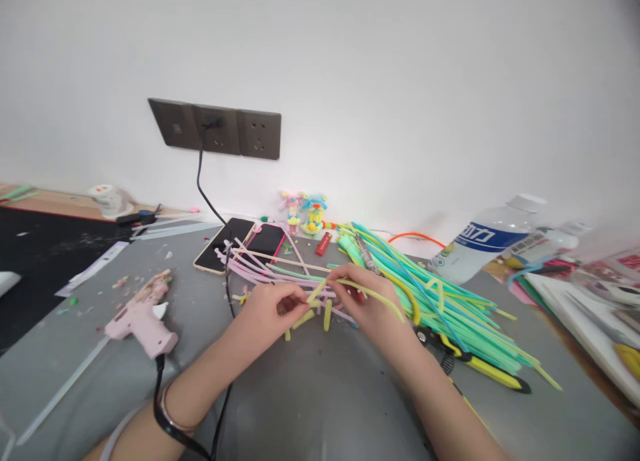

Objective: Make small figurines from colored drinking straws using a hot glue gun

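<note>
Between my two hands is a pale yellow pipe cleaner (317,291), bent, with its long end curving over the back of my right hand. My left hand (270,314) pinches one end between thumb and fingertips. Close beside it, my right hand (367,301) pinches the same stem farther along. Short cut yellow pieces (327,315) lie on the table just below my fingers. Behind my hands spreads a bunch of lilac pipe cleaners (255,267). A thick bundle of green, yellow and blue pipe cleaners (450,307) lies to the right.
A pink glue gun (143,321) lies left, its black cord crossing my left forearm. Yellow-handled pliers (487,371) lie right of my right arm. Two phones (220,247), small fuzzy figures (314,214) and a water bottle (487,237) stand or lie toward the wall.
</note>
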Demonstrator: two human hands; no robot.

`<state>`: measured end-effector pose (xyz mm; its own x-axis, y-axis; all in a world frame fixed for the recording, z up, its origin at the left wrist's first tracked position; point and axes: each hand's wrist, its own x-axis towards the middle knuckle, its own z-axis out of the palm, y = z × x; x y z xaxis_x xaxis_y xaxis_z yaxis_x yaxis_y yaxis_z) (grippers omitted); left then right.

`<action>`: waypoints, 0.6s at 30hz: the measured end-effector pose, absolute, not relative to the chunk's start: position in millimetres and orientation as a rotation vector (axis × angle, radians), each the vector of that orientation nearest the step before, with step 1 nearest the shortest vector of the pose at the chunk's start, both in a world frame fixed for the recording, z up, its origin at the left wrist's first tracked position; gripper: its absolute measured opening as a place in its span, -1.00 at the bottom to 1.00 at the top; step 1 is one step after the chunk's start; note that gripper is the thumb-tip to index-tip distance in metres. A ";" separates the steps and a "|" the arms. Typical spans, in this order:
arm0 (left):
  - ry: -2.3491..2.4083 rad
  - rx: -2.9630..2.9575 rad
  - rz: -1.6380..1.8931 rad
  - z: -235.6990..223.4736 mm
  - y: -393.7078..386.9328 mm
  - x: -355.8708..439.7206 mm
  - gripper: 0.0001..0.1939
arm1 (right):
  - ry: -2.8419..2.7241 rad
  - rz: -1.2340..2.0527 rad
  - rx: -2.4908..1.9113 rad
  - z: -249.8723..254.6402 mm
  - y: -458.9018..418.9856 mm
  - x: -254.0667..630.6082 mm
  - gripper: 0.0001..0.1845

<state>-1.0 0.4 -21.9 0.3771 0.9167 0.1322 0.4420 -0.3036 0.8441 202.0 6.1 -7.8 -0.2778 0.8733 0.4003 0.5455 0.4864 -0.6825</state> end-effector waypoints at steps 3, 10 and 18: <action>1.173 1.998 0.731 -20.7 -0.2 -2.2 -0.81 | -2.003 0.723 -1.087 -2.8 8.1 207.4 -0.88; 1.034 1.650 0.831 -12.9 -0.6 -3.0 -0.71 | -2.082 0.806 -0.872 -1.3 6.6 203.8 -0.87; 0.917 1.470 0.864 -14.4 -0.3 -2.9 -0.77 | -2.039 0.836 -0.784 -0.7 3.4 198.0 -0.89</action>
